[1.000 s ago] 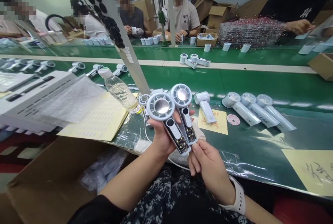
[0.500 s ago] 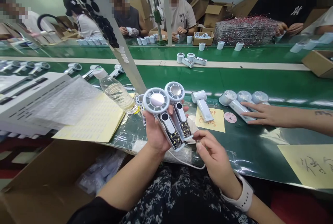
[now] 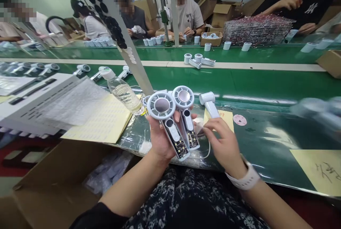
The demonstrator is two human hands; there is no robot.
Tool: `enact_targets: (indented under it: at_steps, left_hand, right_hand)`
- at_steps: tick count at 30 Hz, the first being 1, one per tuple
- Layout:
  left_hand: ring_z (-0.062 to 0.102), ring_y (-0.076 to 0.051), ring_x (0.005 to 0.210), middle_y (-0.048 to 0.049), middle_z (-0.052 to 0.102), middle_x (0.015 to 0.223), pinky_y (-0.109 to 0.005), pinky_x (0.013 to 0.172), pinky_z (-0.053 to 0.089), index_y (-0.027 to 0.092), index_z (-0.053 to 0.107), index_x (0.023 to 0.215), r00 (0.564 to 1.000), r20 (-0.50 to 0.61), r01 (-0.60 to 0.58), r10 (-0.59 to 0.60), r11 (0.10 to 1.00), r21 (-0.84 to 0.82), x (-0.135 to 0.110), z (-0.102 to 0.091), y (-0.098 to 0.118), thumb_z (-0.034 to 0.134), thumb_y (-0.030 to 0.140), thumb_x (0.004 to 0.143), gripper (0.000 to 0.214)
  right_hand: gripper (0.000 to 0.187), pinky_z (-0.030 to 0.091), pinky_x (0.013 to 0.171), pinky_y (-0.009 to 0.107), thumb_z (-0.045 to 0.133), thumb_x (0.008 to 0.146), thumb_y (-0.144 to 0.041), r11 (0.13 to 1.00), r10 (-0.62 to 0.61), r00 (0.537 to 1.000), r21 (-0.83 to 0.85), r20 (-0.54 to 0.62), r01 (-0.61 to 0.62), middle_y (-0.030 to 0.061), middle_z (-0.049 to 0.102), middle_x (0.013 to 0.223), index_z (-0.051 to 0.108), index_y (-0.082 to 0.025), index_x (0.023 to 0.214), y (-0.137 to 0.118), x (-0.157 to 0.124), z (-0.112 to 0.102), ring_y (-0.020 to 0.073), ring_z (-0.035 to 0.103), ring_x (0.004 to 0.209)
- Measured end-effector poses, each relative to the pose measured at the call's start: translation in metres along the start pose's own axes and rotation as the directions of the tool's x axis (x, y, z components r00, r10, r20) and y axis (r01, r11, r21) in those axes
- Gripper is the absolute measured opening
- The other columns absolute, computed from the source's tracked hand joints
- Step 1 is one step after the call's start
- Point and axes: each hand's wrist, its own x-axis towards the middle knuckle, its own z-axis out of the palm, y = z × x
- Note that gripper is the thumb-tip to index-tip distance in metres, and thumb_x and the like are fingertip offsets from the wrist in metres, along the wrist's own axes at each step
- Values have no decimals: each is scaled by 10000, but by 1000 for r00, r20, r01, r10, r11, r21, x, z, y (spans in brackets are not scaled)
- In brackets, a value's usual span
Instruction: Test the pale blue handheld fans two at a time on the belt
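My left hand (image 3: 160, 138) grips two white handheld fans with round heads and see-through handles showing circuit boards. The nearer fan (image 3: 170, 122) lies across my palm, and the farther fan (image 3: 188, 115) stands beside it. My right hand (image 3: 222, 140) hovers just right of the handles, fingers spread, holding nothing I can see. Its fingertips are close to a white cloth (image 3: 199, 128). A thin white cable (image 3: 208, 152) curves below them. Another fan (image 3: 210, 105) rests on a yellow note (image 3: 218, 122), just beyond my right fingers.
A green conveyor belt (image 3: 255, 87) runs across the view. A water bottle (image 3: 123, 93) and yellow paper sheets (image 3: 101, 120) lie to the left, and a cardboard box (image 3: 53, 172) sits below. Blurred fans (image 3: 315, 112) are at the right. Co-workers sit across the belt.
My right hand has risen toward the fan handles. The row of fans at the right is now blurred and shifted, and the other person's hand has left that spot.
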Motion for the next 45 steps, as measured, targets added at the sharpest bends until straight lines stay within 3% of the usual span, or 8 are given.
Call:
enact_targets:
  at_steps: [3, 6, 17, 28, 34, 38, 42, 45]
  left_hand:
    - [708, -275, 992, -66, 722, 1065, -398, 881, 583, 193, 594, 685, 999, -34, -37, 36, 999, -37, 3, -2, 1, 716, 788, 608, 612]
    - [700, -286, 1037, -52, 724, 1021, -387, 862, 583, 202, 595, 686, 998, -45, -41, 39, 997, -64, 6, -2, 0, 724, 776, 611, 593]
    - [701, -223, 915, -60, 710, 1071, -350, 773, 574, 197, 562, 672, 998, -54, -23, 21, 999, -46, 1, -8, 4, 671, 812, 636, 626]
    - [689, -309, 922, -86, 685, 801, -428, 777, 568, 197, 544, 637, 984, 133, 109, -114, 993, 45, -14, -9, -5, 594, 889, 609, 695]
    - [675, -279, 905, -69, 668, 804, -405, 827, 552, 205, 620, 736, 988, 150, -8, -24, 978, 209, -21, -15, -4, 526, 864, 705, 666]
    - [658, -266, 875, -81, 705, 861, -414, 870, 529, 196, 714, 921, 942, 299, -49, -150, 822, 567, -22, -24, 23, 748, 601, 716, 455]
    - [639, -274, 993, -98, 704, 1075, -385, 940, 498, 190, 746, 936, 948, 254, -59, -192, 677, 733, -11, -36, 45, 921, 383, 573, 447]
    - [650, -216, 895, -78, 699, 968, -351, 854, 536, 196, 727, 972, 992, 58, 54, -113, 792, 609, -2, -45, 33, 734, 552, 785, 403]
  right_hand:
    - [119, 485, 667, 288, 577, 966, -191, 958, -91, 995, 276, 38, 77, 9, 626, 815, 633, -236, 871, -31, -1, -12, 166, 595, 753]
    - [131, 454, 637, 257, 603, 930, -124, 957, -107, 994, 272, 14, 99, -11, 606, 800, 605, -230, 853, -48, -5, -7, 136, 566, 709]
    - [130, 439, 644, 301, 619, 908, -241, 906, 216, 976, 370, 16, -207, 5, 584, 759, 605, -221, 780, -6, -4, 2, 170, 555, 704]
    - [140, 487, 594, 302, 722, 845, -351, 875, 311, 943, 424, -123, -233, 13, 644, 767, 664, -224, 835, -4, 26, -21, 167, 597, 678]
    - [452, 497, 1009, 494, 600, 919, -491, 768, 255, 945, 550, 207, -328, 111, 645, 1297, 566, -276, 1314, -7, 34, -6, 275, 597, 1211]
    - [554, 535, 981, 491, 673, 865, -515, 620, 97, 872, 656, 481, -430, 95, 673, 1263, 553, -294, 1359, -16, 15, 0, 289, 631, 1169]
    - [492, 558, 908, 452, 800, 771, -464, 666, 171, 871, 597, 461, -447, 78, 715, 1063, 648, -256, 1190, -19, -2, -11, 283, 667, 1022]
    - [536, 565, 779, 413, 821, 754, -439, 693, 333, 868, 528, 368, -490, 39, 666, 921, 586, -260, 1201, -14, -9, -23, 235, 648, 830]
